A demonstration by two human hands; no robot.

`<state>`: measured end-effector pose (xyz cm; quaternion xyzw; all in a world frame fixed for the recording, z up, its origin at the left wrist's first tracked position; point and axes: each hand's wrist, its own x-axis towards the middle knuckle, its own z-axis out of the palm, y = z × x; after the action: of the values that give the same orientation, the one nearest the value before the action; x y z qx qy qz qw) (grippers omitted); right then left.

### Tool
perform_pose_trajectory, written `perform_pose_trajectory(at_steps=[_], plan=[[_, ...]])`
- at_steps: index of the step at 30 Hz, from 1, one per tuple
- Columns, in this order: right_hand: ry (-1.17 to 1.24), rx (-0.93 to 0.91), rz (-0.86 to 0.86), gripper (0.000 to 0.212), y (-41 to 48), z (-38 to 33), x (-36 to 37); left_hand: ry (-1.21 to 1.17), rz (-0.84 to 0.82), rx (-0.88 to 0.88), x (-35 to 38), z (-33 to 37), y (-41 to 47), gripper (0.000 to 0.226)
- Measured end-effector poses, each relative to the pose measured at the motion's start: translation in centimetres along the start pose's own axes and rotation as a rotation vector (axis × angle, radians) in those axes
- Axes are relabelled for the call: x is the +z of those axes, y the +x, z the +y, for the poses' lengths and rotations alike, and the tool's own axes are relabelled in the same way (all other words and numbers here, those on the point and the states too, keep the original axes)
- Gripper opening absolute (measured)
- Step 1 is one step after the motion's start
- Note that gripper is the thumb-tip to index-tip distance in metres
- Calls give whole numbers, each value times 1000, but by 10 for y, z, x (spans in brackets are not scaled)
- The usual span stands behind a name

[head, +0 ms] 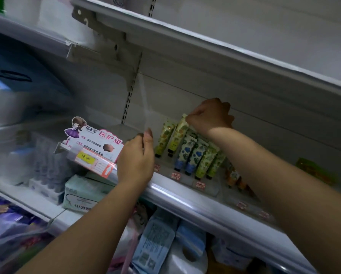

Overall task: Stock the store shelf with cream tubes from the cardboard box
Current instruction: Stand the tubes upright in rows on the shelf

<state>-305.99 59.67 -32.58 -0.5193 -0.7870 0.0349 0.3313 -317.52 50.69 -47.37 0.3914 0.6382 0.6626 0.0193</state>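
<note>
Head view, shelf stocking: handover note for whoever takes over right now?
Hands: right hand has its grip pinched on the top end of a yellow-green tube, leaning in the back-left row. The left hand rests at the front rail; I cannot tell if it holds anything.
Things: a second yellow-green tube is beside it, then blue-flowered tubes, green tubes and orange tubes partly behind the right forearm. The cardboard box is not in view.
Done: several rows stocked.
Left: release this tube, then probably fill the shelf further right.
</note>
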Motion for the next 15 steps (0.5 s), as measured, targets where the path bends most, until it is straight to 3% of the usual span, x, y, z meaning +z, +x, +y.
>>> perform_pose_trajectory(at_steps=[10, 14, 15], plan=[[-69, 10, -68, 20, 19, -4, 8, 10, 12, 18, 0, 1, -2, 56], [-129, 44, -101, 64, 25, 0, 25, 26, 8, 17, 0, 0, -1, 53], [-122, 52, -91, 66, 25, 1, 28, 29, 5, 20, 0, 0, -1, 52]])
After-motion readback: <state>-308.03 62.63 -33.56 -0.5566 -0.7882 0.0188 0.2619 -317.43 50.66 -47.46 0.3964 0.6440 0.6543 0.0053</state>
